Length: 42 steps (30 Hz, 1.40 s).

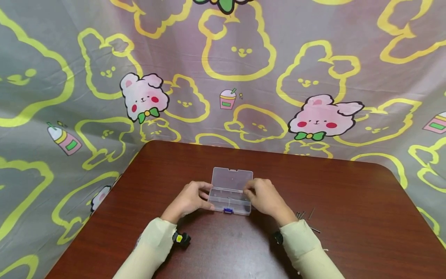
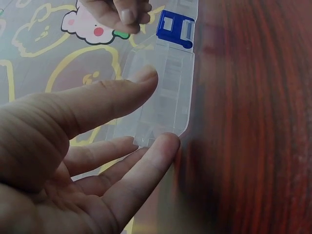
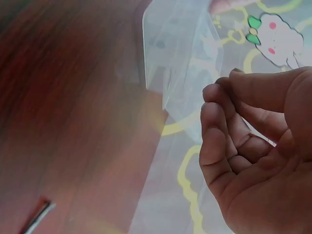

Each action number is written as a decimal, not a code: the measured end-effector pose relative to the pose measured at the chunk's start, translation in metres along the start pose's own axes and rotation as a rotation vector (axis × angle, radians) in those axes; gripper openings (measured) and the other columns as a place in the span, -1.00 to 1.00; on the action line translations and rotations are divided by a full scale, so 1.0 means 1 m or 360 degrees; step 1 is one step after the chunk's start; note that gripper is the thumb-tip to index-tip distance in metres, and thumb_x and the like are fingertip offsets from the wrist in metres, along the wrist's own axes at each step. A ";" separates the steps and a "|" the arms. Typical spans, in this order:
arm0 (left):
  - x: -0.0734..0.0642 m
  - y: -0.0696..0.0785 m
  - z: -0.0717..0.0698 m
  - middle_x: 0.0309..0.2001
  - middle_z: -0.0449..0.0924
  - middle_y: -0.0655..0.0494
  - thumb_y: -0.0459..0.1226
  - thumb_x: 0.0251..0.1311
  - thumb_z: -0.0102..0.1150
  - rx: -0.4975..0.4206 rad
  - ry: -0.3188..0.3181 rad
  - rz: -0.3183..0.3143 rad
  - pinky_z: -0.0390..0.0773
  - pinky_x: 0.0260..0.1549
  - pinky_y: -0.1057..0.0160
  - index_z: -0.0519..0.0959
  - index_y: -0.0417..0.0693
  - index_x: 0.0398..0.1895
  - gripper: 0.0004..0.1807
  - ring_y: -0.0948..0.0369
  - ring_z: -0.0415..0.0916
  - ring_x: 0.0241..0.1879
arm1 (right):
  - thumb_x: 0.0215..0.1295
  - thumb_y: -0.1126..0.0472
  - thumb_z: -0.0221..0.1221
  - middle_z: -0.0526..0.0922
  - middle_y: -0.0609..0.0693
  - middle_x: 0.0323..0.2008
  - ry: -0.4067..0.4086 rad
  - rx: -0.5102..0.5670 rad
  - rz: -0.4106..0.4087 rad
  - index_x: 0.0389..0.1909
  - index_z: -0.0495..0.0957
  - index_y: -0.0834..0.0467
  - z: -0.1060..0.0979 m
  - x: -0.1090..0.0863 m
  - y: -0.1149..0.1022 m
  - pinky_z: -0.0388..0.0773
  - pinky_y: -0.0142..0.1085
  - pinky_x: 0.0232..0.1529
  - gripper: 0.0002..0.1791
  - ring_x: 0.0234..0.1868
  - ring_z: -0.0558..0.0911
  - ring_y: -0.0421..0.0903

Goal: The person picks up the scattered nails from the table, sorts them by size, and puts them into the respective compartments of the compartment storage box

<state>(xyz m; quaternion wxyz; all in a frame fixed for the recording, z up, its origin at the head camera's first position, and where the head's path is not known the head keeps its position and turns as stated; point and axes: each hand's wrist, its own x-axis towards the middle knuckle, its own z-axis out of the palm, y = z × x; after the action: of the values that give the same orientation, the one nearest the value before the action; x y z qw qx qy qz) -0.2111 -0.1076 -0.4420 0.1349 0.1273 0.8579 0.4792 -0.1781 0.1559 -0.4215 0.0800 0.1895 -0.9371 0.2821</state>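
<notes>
A clear plastic compartment box (image 1: 223,205) with a blue latch (image 1: 228,210) stands on the table, its lid (image 1: 231,179) raised at the back. My left hand (image 1: 191,197) holds the box's left end, thumb at the front corner and fingers farther back. Over the right end, my right hand (image 1: 266,197) has its fingers curled in. The right wrist view shows this hand's thumb and fingertips together (image 3: 222,85), with nothing visible between them. A small thin dark piece (image 1: 230,198) shows inside the box; its kind is unclear.
Several thin metal pieces like nails (image 1: 315,229) lie on the brown table (image 1: 167,166), right of the box near my right forearm. One shows in the right wrist view (image 3: 39,217). A patterned curtain (image 1: 188,46) hangs behind the table and at its left.
</notes>
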 end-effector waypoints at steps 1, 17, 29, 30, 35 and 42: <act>0.000 0.000 0.000 -0.06 0.66 -0.02 -0.44 -0.32 0.69 -0.0002 0.0001 0.0003 0.64 -0.37 0.20 0.62 -0.25 0.12 -0.24 0.11 0.62 -0.19 | 0.29 0.33 0.31 0.71 -0.08 -0.35 -0.0002 0.0037 0.0034 -0.33 0.74 0.17 -0.002 -0.002 0.002 0.58 -0.17 -0.26 -0.95 -0.33 0.63 -0.16; 0.001 -0.001 -0.002 -0.03 0.67 -0.05 -0.42 -0.30 0.69 -0.0031 -0.0029 0.0027 0.64 -0.34 0.19 0.61 -0.26 0.15 -0.23 0.11 0.62 -0.18 | 0.30 0.29 0.31 0.71 -0.13 -0.35 -0.0013 0.0124 0.0257 -0.28 0.75 0.15 -0.043 -0.040 0.029 0.58 -0.19 -0.29 -0.94 -0.35 0.62 -0.20; 0.001 0.000 -0.003 -0.04 0.66 -0.03 -0.44 -0.30 0.69 -0.0009 -0.0021 0.0008 0.64 -0.35 0.20 0.61 -0.24 0.15 -0.23 0.12 0.61 -0.19 | 0.33 0.28 0.30 0.69 -0.15 -0.38 -0.0132 0.0164 0.0410 -0.30 0.73 0.14 -0.061 -0.059 0.044 0.48 -0.25 -0.43 -0.95 -0.45 0.53 -0.18; 0.001 0.000 -0.003 -0.04 0.66 -0.04 -0.43 -0.29 0.69 -0.0007 -0.0020 0.0011 0.64 -0.35 0.20 0.61 -0.24 0.15 -0.23 0.12 0.61 -0.19 | 0.33 0.27 0.31 0.68 -0.15 -0.40 -0.0145 0.0165 0.0421 -0.31 0.73 0.13 -0.062 -0.061 0.045 0.46 -0.26 -0.44 -0.95 -0.46 0.51 -0.18; 0.001 -0.001 -0.002 -0.08 0.67 -0.03 -0.43 -0.30 0.69 -0.0001 -0.0026 0.0005 0.64 -0.35 0.20 0.60 -0.25 0.15 -0.23 0.11 0.61 -0.19 | 0.31 0.27 0.32 0.67 -0.15 -0.47 -0.0190 0.0122 0.0436 -0.40 0.71 0.08 -0.067 -0.068 0.051 0.42 -0.27 -0.45 -0.91 -0.49 0.47 -0.19; 0.001 -0.001 -0.002 -0.10 0.67 -0.02 -0.43 -0.30 0.69 -0.0005 -0.0018 -0.0007 0.64 -0.35 0.20 0.61 -0.24 0.14 -0.24 0.12 0.61 -0.20 | 0.29 0.29 0.32 0.65 -0.17 -0.48 -0.0263 0.0103 0.0487 -0.44 0.69 0.07 -0.074 -0.078 0.061 0.44 -0.23 -0.42 -0.88 -0.47 0.48 -0.17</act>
<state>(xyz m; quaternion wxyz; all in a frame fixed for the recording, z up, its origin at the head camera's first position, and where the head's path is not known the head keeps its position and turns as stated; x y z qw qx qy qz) -0.2127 -0.1089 -0.4422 0.1409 0.1278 0.8566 0.4796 -0.1274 0.2683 -0.4102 -0.0472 0.0697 -0.9488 0.3044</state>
